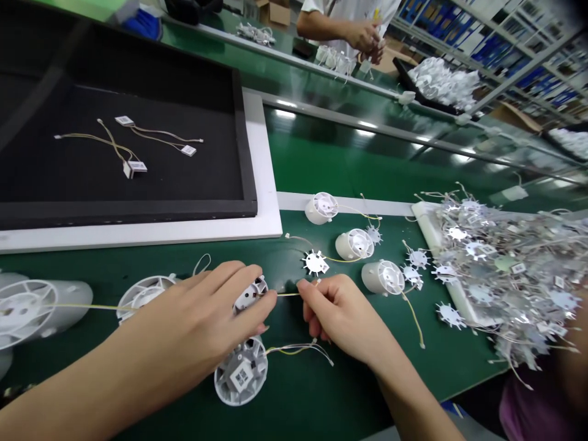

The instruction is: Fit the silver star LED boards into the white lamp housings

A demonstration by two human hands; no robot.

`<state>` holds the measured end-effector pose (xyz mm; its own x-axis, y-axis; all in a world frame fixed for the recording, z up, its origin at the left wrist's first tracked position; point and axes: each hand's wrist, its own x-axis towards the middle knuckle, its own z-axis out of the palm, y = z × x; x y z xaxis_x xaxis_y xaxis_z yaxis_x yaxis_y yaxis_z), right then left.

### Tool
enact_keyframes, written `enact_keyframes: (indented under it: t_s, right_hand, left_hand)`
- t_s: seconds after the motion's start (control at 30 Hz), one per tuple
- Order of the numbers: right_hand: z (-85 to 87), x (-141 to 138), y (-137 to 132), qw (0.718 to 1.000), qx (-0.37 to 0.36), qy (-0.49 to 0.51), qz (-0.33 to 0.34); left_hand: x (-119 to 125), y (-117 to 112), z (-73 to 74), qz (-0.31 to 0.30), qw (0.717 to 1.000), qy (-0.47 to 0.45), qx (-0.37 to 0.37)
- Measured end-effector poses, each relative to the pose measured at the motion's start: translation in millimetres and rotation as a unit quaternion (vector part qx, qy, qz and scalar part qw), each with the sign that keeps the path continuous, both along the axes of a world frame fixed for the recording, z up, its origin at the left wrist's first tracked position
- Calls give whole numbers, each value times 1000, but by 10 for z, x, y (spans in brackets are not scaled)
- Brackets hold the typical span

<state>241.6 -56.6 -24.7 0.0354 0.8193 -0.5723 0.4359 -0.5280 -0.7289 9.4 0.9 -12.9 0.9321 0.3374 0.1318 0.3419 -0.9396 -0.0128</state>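
My left hand [206, 300] curls over a round white plastic housing [250, 293], holding it with the fingertips. My right hand [333, 312] pinches a thin pale wire [289, 294] that runs from that housing. Another housing [241, 372] lies just below my left hand, its labelled back facing up and loose wires [298, 349] trailing right. To the right of my right hand stand several more housings, including one [354, 244] with a wire attached. A star-shaped metal circuit board [315, 262] with a wire lies just above my hands.
A large heap of star-shaped boards with wires [505, 263] fills the right of the green workbench [294, 392]. A black tray [124, 165] with white edging holds wired labels. Beyond, a co-worker's hands [367, 38] work at another bench, near shelves [487, 49].
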Motion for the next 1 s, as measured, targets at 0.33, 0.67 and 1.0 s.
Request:
enact_keyframes:
  t_s: [0.33,0.67,1.0]
  right_hand:
    - [56,222,-50,878,316,-361,3]
    - [118,168,255,830,397,-379,96]
    - [478,-134,431,941,292,163,-58]
  left_hand:
    - [-17,-24,-84,-12,999,28,27]
    - [-14,9,-63,4,999,-29,42]
    - [34,210,348,17,974,-227,8]
